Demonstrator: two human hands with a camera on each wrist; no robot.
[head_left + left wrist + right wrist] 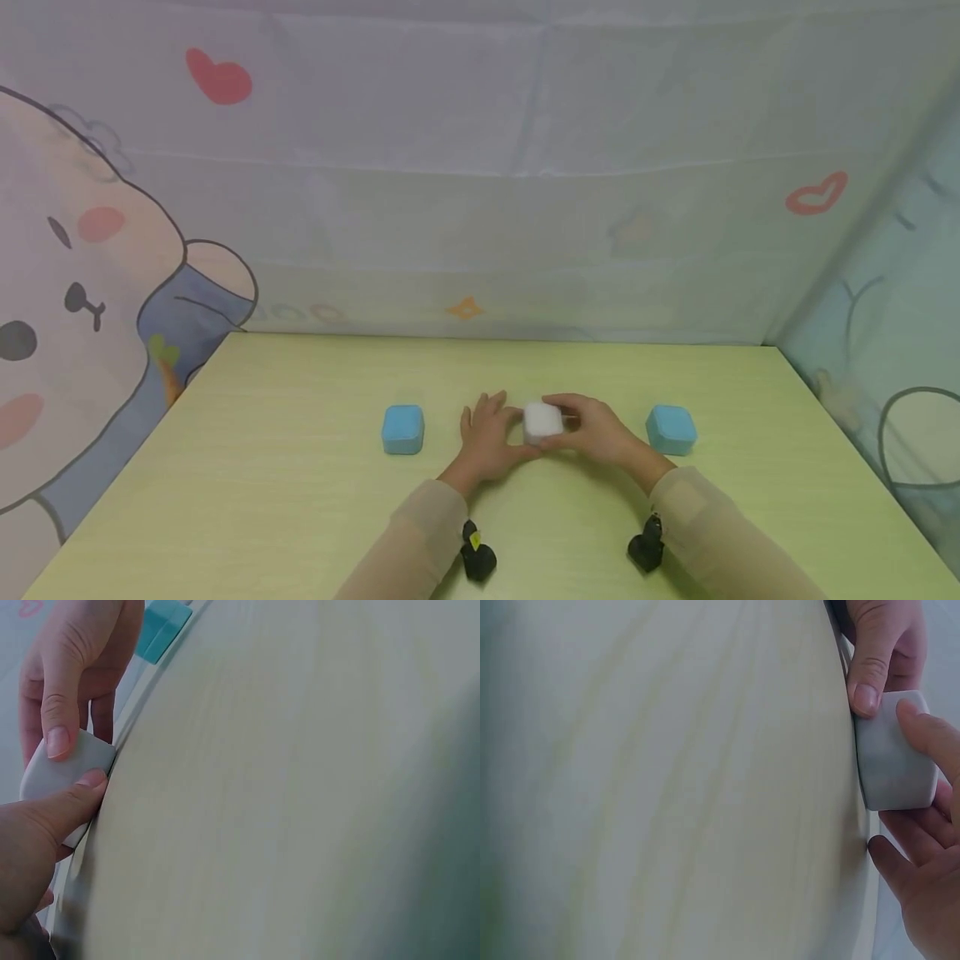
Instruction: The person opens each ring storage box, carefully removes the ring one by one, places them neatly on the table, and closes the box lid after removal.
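Observation:
A small white block (542, 421) with rounded edges sits on the table between both hands. My right hand (596, 429) pinches it from the right, thumb on the near face and a finger at the back. From the left, my left hand (491, 437) holds it too, with the thumb at its near lower corner and the index finger bent toward its far side; the other fingers spread away. In the left wrist view both thumbs lie against the white block (60, 769). The right wrist view shows the face of the white block (892, 769) close up.
One light blue block (402, 429) rests left of the hands, and another blue block (671, 429) stands to the right. The pale yellow-green table (262, 467) ends at a printed cloth backdrop (450, 208). Black wrist devices (477, 554) hang below the sleeves.

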